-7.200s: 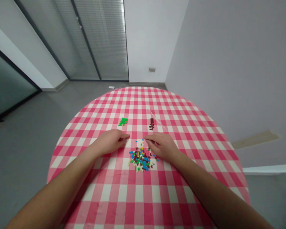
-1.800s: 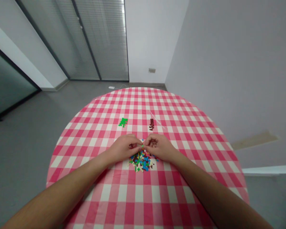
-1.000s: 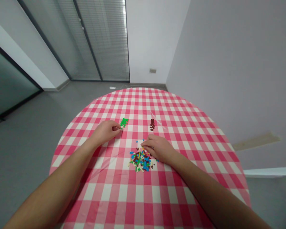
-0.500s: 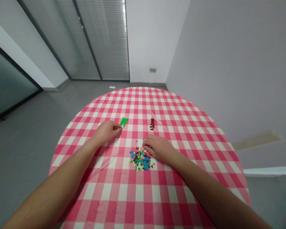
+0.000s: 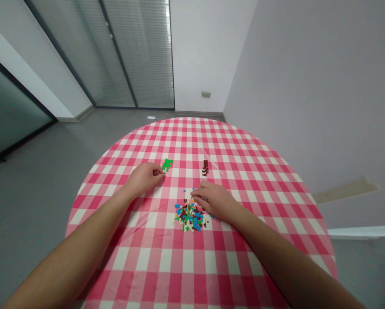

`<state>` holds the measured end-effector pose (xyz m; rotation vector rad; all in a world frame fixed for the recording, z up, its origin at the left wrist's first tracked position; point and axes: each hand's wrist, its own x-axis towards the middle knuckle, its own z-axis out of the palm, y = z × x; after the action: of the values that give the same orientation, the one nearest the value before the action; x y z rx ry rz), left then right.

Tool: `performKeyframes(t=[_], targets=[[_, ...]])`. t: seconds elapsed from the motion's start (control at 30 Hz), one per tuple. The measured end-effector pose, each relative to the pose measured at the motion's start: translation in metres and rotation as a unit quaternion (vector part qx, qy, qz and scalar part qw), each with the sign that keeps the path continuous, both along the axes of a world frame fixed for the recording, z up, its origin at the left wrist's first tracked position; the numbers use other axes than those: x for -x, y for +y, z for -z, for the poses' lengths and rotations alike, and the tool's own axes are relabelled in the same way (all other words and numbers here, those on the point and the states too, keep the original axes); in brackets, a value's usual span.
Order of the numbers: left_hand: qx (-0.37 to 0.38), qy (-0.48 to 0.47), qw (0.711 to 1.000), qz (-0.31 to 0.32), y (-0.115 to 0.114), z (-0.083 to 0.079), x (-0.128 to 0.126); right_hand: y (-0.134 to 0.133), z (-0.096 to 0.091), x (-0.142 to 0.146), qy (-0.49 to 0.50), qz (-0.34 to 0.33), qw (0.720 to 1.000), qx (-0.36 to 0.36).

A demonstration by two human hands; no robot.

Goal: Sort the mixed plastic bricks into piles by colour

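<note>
On the left, my left hand (image 5: pixel 145 178) rests low over the table with thumb and forefinger pinched on a tiny green building brick. Just past its fingertips lies a small group of green building bricks (image 5: pixel 168 163). My right hand (image 5: pixel 216 199) hangs over the top right edge of a mixed heap of small building bricks (image 5: pixel 190 218) in blue, green, brown, white and yellow. Its fingers are curled with the thumb close to them; whatever is between the tips is too small to make out. Beyond it, brown building bricks (image 5: pixel 206 167) form a narrow group.
A red and white checked cloth (image 5: pixel 199 262) covers the round table. One stray blue brick (image 5: pixel 184 191) lies above the heap. Behind the table are glass partitions (image 5: pixel 141 56) and a wall with a socket plate (image 5: pixel 206 95). A white power strip (image 5: pixel 151 117) lies on the floor.
Both hands stay almost where they were. The fingers of my right hand shift very slightly left over the heap. The brick groups look the same.
</note>
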<state>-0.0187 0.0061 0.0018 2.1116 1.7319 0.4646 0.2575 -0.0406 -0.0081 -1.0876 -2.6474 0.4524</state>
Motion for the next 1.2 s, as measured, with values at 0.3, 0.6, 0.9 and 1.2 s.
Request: performKeyframes(t=[0.3, 0.6, 0.9, 1.2], targets=[[-0.016, 0.001, 1.0, -0.025, 0.004, 0.003, 0.0, -0.001, -0.001, 0.003, -0.025, -0.011, 1.0, 0.007], [-0.032, 0.013, 0.998, -0.046, 0.003, -0.001, -0.003, 0.0, 0.0, 0.002, 0.054, 0.014, 0.998, -0.007], [-0.032, -0.108, 0.982, 0.154, -0.029, -0.006, -0.039, -0.002, -0.004, 0.006, 0.123, 0.082, 0.989, 0.027], [-0.011, -0.128, 0.97, 0.205, -0.048, -0.001, -0.064, -0.003, 0.002, 0.007, 0.165, 0.065, 0.983, 0.046]])
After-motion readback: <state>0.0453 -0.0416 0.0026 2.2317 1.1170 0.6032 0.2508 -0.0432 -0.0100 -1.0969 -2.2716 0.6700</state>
